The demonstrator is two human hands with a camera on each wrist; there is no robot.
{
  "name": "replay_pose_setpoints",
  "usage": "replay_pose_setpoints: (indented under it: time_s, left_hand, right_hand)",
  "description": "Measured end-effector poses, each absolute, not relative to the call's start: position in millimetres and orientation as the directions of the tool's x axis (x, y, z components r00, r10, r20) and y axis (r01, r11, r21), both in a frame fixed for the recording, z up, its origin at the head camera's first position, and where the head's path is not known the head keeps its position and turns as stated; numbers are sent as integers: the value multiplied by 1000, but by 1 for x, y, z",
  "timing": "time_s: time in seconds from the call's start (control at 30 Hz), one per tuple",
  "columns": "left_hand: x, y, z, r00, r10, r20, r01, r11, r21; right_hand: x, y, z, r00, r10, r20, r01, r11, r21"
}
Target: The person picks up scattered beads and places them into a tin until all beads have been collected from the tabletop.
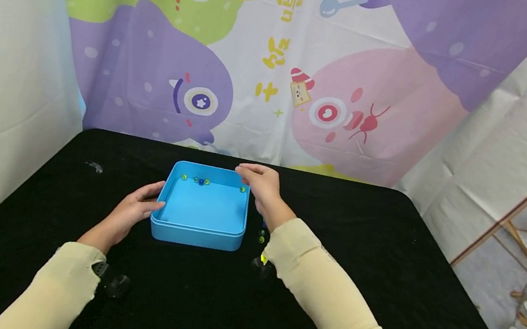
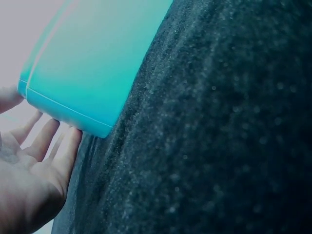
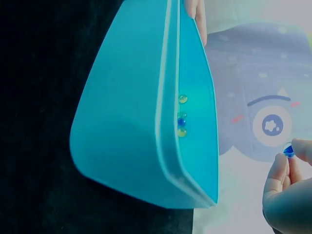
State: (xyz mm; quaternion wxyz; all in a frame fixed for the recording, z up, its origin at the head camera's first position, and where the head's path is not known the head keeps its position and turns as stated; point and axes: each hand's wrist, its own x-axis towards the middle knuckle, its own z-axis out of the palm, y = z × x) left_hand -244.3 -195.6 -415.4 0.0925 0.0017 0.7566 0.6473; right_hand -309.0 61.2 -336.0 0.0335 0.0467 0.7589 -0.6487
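A blue square box (image 1: 196, 237) stands on the black table cover, with several marbles (image 1: 201, 182) inside along its far wall. My left hand (image 1: 134, 207) holds its left side, thumb at the rim and fingers against the outer wall (image 2: 68, 117). Above the far right corner of the box is my right hand (image 1: 263, 186). Between thumb and fingertips it pinches a clear and blue marble (image 3: 289, 150), which the head view does not show clearly. A few more marbles (image 1: 261, 239) lie on the cloth to the right of the box, partly hidden by the right forearm.
The black cloth (image 1: 186, 299) covers the whole table. A small clear scrap (image 1: 94, 166) lies at the far left. Behind the table hangs a cartoon-printed curtain (image 1: 259, 119). Dark wrist devices (image 1: 116, 284) sit below both hands.
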Motion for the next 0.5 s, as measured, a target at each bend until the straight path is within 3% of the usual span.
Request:
replay_pose_setpoints:
  time_s: [0.5]
  left_hand:
    - [-243, -195, -414, -983, 117, -142, -121, 167, 979]
  right_hand:
    - [-302, 41, -321, -996, -8, -87, 85, 138, -987]
